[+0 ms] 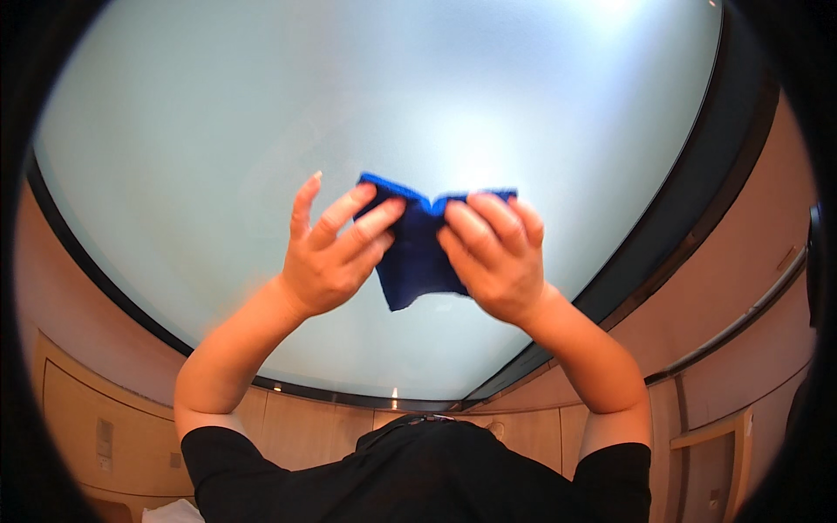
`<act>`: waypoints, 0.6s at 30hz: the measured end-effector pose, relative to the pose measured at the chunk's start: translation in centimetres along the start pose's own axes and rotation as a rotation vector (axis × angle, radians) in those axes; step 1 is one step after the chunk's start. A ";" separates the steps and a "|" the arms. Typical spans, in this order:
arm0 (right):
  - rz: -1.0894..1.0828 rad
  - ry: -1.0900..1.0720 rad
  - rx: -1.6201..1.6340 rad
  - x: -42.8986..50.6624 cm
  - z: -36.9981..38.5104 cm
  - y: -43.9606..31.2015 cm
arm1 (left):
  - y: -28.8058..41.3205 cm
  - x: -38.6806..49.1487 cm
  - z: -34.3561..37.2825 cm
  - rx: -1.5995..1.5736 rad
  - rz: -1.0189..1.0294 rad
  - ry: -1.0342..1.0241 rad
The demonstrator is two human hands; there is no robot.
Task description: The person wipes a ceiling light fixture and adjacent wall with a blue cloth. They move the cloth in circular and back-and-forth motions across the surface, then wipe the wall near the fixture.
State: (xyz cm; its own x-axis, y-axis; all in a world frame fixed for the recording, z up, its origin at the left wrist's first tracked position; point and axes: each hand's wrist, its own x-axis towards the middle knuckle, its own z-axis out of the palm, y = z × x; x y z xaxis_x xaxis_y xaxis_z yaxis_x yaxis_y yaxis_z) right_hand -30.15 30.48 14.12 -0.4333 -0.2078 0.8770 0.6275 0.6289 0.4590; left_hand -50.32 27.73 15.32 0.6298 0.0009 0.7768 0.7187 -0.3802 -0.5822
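Observation:
A small folded blue cloth (422, 245) is stretched between my two hands, with a brighter blue fold along its far edge. My left hand (333, 255) pinches its left part, one outer finger raised away from it. On the right part, my right hand (500, 255) has its fingers curled over the far edge. The cloth dips in the middle between them, and its lower edge hangs loose. Behind it lies a pale, glossy panel (216, 157) with a dark frame. Whether the cloth touches this panel I cannot tell. My thumbs are mostly hidden.
The panel's thick dark frame (660, 222) runs down the right side. Light wooden panelling (314, 425) lies along the lower side, with a wooden door-like panel (111, 418) at lower left. Part of a white item (173, 512) shows at the bottom left. Bright light reflects off the pale panel.

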 end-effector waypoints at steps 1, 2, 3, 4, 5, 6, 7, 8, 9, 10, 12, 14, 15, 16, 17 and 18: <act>-0.040 0.035 -0.024 -0.2 -0.2 -0.1 | 0.1 0.0 -0.1 0.007 0.031 -0.029; -0.046 -0.044 0.013 -0.4 -0.4 0.1 | 0.1 0.0 0.0 0.004 0.008 -0.020; -0.042 -0.015 0.021 -0.4 -0.4 0.4 | 0.0 0.2 0.1 0.012 0.018 0.005; -0.042 -0.061 0.031 -0.3 -0.4 0.9 | -0.2 0.3 0.2 0.033 0.009 -0.002; -0.036 -0.078 0.029 0.0 -0.3 1.6 | -0.5 0.5 0.3 0.041 -0.006 0.004; -0.020 -0.053 -0.012 0.4 -0.1 2.4 | -0.8 0.9 0.7 0.038 -0.046 0.026; -0.004 -0.015 -0.041 0.8 0.0 3.2 | -1.0 1.2 1.0 0.035 -0.078 0.010; -0.006 0.068 -0.051 0.9 0.0 3.3 | -0.9 1.5 1.2 0.029 -0.058 0.058; 0.035 0.019 -0.068 1.0 0.0 3.5 | -0.8 1.7 1.5 -0.003 -0.105 0.032; 0.013 0.066 -0.045 0.9 -0.3 3.4 | -0.4 1.8 1.6 -0.007 -0.062 0.053; 0.014 0.013 -0.021 0.0 -1.2 2.6 | 0.8 1.7 1.7 -0.034 -0.006 0.032; -0.003 -0.055 -0.034 -0.9 -2.0 2.3 | 1.2 1.6 1.8 -0.020 0.014 0.037; -0.005 -0.029 -0.041 -1.2 -2.3 2.5 | 1.3 1.7 1.9 -0.001 0.018 0.043; -0.013 -0.079 -0.040 -1.4 -2.5 2.8 | 1.3 1.8 2.1 0.001 0.018 0.071; 0.002 -0.079 -0.028 -1.5 -2.7 3.2 | 1.2 2.0 2.3 -0.004 0.017 0.090; 0.000 -0.043 -0.044 -1.3 -2.6 3.8 | 1.0 2.2 2.4 0.003 0.014 0.106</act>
State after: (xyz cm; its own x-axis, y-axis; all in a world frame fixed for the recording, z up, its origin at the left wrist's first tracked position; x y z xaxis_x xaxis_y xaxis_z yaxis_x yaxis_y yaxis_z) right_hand -25.53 31.23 15.06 -0.4599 -0.1748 0.8706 0.6551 0.5951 0.4656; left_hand -47.50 29.60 15.86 0.6051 -0.1022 0.7895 0.7112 -0.3763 -0.5938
